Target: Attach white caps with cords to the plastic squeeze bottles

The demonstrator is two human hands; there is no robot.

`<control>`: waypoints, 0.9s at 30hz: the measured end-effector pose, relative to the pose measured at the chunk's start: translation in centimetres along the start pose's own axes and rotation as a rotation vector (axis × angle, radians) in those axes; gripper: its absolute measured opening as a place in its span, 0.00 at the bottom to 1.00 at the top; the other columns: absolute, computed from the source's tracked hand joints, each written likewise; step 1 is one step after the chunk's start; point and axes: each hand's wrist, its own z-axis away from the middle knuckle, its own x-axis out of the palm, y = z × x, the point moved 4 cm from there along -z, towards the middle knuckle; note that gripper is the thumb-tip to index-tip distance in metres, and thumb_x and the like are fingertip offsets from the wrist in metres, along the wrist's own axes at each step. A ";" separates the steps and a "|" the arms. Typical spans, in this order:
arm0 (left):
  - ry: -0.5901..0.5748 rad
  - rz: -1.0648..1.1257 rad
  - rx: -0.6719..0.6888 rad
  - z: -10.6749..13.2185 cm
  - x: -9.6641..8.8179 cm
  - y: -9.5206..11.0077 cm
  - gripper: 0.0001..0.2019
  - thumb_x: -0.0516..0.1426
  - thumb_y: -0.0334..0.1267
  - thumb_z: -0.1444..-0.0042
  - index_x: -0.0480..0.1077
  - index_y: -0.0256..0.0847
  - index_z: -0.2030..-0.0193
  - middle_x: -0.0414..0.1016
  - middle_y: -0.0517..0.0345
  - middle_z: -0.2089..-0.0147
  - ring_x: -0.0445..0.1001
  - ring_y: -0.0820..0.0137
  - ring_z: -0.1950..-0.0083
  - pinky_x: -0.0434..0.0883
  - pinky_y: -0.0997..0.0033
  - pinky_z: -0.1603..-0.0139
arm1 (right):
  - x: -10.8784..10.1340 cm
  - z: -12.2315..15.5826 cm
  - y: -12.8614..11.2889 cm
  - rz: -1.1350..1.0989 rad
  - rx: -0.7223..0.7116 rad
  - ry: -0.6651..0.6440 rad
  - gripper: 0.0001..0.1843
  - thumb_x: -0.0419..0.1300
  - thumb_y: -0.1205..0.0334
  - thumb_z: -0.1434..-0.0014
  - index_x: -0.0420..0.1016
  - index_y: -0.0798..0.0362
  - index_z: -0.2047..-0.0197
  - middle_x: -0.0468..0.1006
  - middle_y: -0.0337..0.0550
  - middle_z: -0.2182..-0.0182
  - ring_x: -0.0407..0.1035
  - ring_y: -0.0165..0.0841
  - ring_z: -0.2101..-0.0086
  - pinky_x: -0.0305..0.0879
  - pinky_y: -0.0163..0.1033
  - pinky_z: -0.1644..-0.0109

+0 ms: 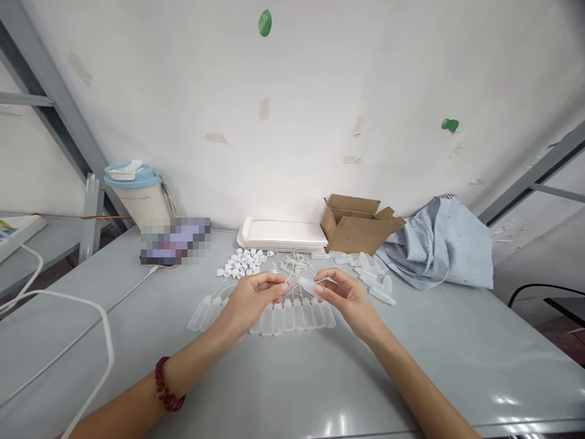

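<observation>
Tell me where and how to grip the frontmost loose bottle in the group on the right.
Pinch the bottle across mid-body, probably best from above and the near side: it lies on its side, running roughly left to right, exposing its long near wall, while other loose bottles lie behind it.

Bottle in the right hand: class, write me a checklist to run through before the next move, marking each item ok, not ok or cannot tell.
1. Bottle gripped by the right hand: ok, pinched between thumb and fingers.
2. Part ready in the left hand: cannot tell, too small to make out.
3. Caps in view: ok, gathered beyond the left hand.
4. Cords untangled: not ok, they loop over one another in a heap.
5. Row of bottles fully visible: not ok, the left arm hides some.
</observation>
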 end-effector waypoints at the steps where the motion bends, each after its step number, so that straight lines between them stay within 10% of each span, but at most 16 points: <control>1: -0.005 -0.004 0.005 0.1 0.1 0.0 0.13 0.60 0.47 0.50 0.75 0.41 0.62 0.78 0.57 0.63 0.73 0.69 0.64 0.69 0.68 0.56 | 0.2 0.0 0.1 -0.006 -0.001 -0.019 0.14 0.63 0.52 0.48 0.67 0.50 0.64 0.72 0.37 0.72 0.66 0.30 0.70 0.59 0.37 0.65; 19: -0.026 -0.169 0.215 1.0 0.9 1.2 0.11 0.57 0.46 0.49 0.75 0.42 0.64 0.78 0.57 0.63 0.75 0.66 0.60 0.71 0.69 0.60 | 1.6 0.4 0.4 -0.011 0.050 -0.169 0.13 0.63 0.54 0.47 0.68 0.51 0.61 0.71 0.36 0.76 0.65 0.29 0.72 0.58 0.35 0.68; 27: -0.006 -0.263 0.290 1.3 1.1 1.7 0.11 0.54 0.45 0.45 0.75 0.43 0.65 0.78 0.59 0.66 0.73 0.68 0.64 0.69 0.72 0.63 | 1.8 0.6 0.9 -0.090 0.019 -0.170 0.18 0.66 0.58 0.50 0.70 0.48 0.55 0.73 0.42 0.61 0.69 0.29 0.67 0.65 0.35 0.66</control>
